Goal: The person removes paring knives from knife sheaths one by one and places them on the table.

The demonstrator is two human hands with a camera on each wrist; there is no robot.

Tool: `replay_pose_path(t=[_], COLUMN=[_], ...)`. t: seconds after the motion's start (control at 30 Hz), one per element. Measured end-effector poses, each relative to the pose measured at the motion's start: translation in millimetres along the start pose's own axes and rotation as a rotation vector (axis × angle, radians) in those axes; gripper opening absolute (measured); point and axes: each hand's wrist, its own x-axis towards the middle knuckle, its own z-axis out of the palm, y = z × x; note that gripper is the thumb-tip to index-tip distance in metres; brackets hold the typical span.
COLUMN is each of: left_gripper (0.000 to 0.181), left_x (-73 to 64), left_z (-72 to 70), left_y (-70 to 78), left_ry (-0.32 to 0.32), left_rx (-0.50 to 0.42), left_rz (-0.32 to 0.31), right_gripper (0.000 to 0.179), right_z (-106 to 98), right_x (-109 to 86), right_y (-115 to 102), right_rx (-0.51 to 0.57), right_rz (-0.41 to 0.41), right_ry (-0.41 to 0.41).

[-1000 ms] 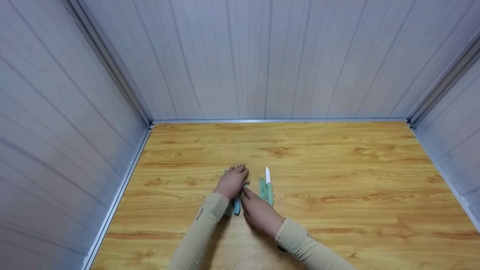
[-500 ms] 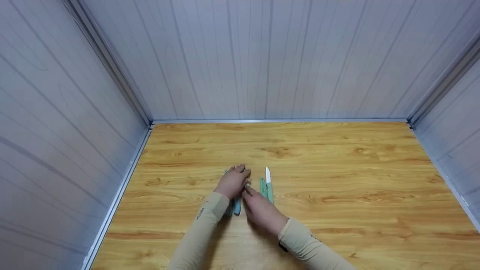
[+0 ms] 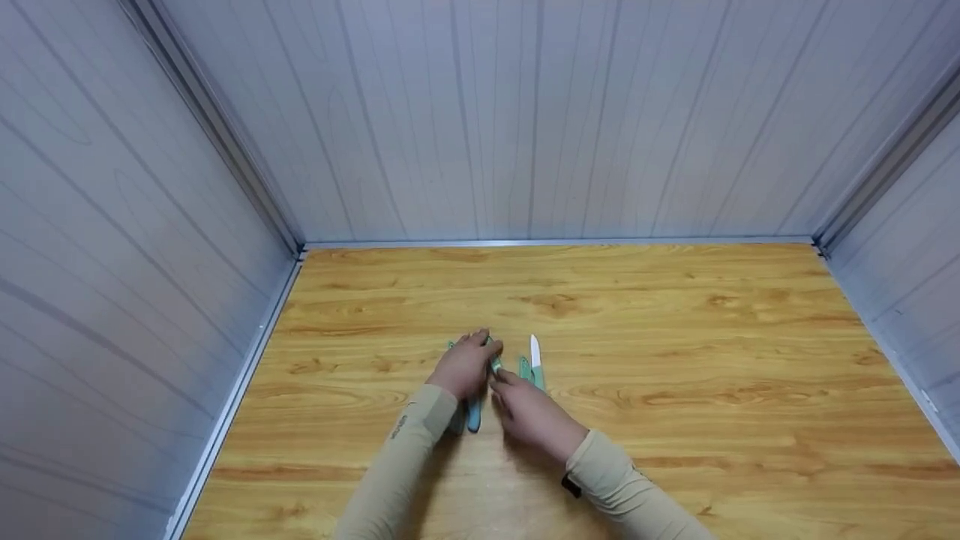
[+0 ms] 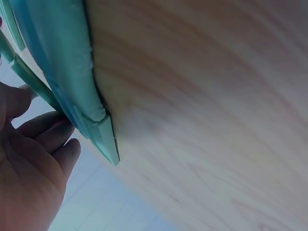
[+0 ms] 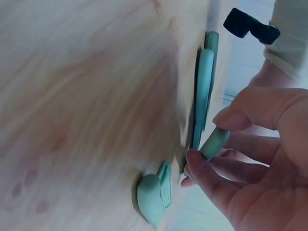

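My left hand (image 3: 460, 369) reaches over two sheathed blue-green knives on the table; one handle (image 3: 474, 417) sticks out below the palm. Its fingers also pinch the dark green sheath (image 4: 36, 81) of another knife. My right hand (image 3: 538, 421) pinches that knife's green handle (image 5: 215, 143) between thumb and fingers. Handle and sheath meet end to end in the left wrist view, the blade hidden. Right of the hands lies a bare knife, its white blade (image 3: 535, 349) pointing away and its handle (image 5: 150, 198) towards me. A green sheath (image 3: 524, 367) lies alongside.
The wood-grain table (image 3: 675, 375) is bounded by a pale back wall (image 3: 555, 127) and side walls. A metal strip (image 3: 420, 244) runs along its far edge. A black band (image 5: 248, 26) shows at a sleeve in the right wrist view.
My right hand has shifted slightly to the right and now covers more of the bare knife's handle. My left hand stays nearly in place, its fingers still at the sheath.
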Motion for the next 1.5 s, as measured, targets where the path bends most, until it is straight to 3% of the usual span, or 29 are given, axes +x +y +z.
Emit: replay_pose_path(t=[0.4,0.8,1.03,1.5], left_gripper=[0.039,0.038,0.033,0.03], left_x=[2.0,3.8,-3.2,-21.6], left_z=[1.0,2.5,0.9,-6.0], left_y=[1.0,5.7,10.4,18.5], left_ry=[0.019,0.094,0.164,0.234], left_rx=[0.018,0.169,0.19,0.199], left_rz=[0.027,0.171,0.212,0.246], right_gripper=[0.033,0.035,0.033,0.035], right_z=[-5,-13,-16,-28], right_x=[-0.8,-4.6,-11.6,-36.2], right_y=[6,9,10,16], right_rx=[-0.004,0.011,-0.008,-0.124], right_rz=[-0.016,-0.006,-0.043,-0.132], right_ry=[-0.004,-0.008,0.024,0.047])
